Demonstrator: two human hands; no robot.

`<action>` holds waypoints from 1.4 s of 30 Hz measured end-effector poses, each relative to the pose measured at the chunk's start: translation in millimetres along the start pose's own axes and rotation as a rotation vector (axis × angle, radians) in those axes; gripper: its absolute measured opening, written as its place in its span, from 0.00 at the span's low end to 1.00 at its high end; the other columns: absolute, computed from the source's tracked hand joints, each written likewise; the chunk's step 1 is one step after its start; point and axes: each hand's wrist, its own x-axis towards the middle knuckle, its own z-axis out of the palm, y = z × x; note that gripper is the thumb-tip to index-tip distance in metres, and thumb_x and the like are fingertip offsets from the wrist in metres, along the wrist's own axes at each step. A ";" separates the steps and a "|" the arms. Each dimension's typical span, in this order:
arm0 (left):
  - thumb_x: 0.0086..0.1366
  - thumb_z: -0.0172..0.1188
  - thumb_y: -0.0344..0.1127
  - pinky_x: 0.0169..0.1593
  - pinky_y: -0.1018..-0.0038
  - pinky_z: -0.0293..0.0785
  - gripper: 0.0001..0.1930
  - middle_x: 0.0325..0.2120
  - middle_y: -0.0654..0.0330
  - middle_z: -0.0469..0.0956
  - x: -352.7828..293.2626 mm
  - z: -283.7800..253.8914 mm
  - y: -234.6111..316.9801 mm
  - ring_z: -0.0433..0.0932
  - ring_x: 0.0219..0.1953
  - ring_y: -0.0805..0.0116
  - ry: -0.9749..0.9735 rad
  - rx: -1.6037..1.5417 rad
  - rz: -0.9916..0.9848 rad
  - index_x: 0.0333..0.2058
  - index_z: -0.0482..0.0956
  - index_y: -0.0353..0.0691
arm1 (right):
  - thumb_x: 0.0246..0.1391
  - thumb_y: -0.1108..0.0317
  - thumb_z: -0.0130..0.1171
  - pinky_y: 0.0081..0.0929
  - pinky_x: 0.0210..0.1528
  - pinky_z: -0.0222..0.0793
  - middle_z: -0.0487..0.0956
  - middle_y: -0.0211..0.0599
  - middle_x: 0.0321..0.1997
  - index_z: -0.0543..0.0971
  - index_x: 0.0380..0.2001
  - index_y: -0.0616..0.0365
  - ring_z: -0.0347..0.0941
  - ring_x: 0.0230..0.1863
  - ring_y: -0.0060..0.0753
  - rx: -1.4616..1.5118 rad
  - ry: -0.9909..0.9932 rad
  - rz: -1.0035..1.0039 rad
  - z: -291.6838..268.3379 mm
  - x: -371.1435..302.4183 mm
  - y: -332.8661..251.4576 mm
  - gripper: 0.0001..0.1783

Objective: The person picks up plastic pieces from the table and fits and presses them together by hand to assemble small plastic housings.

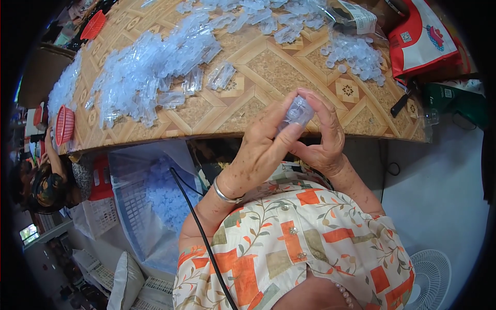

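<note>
Just in front of the table's near edge, a clear plastic piece (298,110), small and box-like, is held up between both hands. My left hand (262,135) closes on its left side, thumb across the lower part. From the right, my right hand (324,133) bends its fingers over the top and right side. Further left on the table lies a large heap of clear plastic pieces (150,67). A few loose clear pieces (221,76) lie at the heap's right end, nearest my hands. Small round translucent parts (355,58) form a pile at the right.
The patterned table (274,62) curves ahead. A red and white bag (421,39) and a black-handled tool (400,105) lie right. Red baskets (64,125) stand left, near another person (54,175). Below are a lined crate (165,191) of clear parts, a black cable (199,227) and a fan (428,276).
</note>
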 end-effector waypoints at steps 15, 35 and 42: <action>0.66 0.64 0.32 0.44 0.69 0.76 0.22 0.40 0.48 0.82 3.7 1.1 8.3 0.82 0.40 0.59 0.011 0.279 0.099 0.57 0.73 0.30 | 0.44 0.63 0.76 0.41 0.62 0.71 0.72 0.55 0.65 0.65 0.66 0.64 0.73 0.62 0.56 -0.071 -0.014 -0.013 1.4 4.3 -6.6 0.47; 0.64 0.65 0.32 0.38 0.60 0.75 0.22 0.34 0.43 0.79 7.9 -12.7 12.6 0.79 0.36 0.41 -0.096 0.294 0.107 0.54 0.71 0.33 | 0.65 0.61 0.61 0.30 0.62 0.66 0.76 0.41 0.56 0.78 0.53 0.65 0.72 0.59 0.32 0.589 -0.076 0.381 -11.7 11.6 1.6 0.21; 0.70 0.58 0.33 0.44 0.65 0.75 0.25 0.41 0.44 0.78 1.1 -11.3 11.0 0.80 0.40 0.49 -0.156 0.066 0.014 0.63 0.65 0.34 | 0.69 0.60 0.56 0.29 0.62 0.66 0.75 0.38 0.59 0.76 0.56 0.64 0.69 0.60 0.29 0.777 -0.039 0.469 -11.3 5.7 6.6 0.20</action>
